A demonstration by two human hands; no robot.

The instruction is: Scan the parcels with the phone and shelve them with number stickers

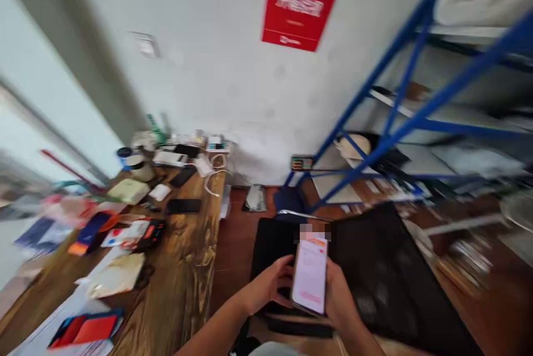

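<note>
A smartphone (310,272) with a lit, pale pink screen is held up before me near the bottom of the view. My left hand (277,281) grips its left edge with curled fingers. Along the right edge, my right hand (336,289) is closed around the phone, most of its fingers hidden behind it. The top of the phone is blurred by a pixelated patch. Below and behind it lies a dark surface (375,267), whose kind I cannot make out.
A wooden table (183,267) on the left bears a black phone (184,206), a yellowish pouch (119,275), a red item (95,329) and cables. Blue metal shelving (416,117) stands right. A red poster (306,0) hangs on the wall; a socket strip (301,163) is below.
</note>
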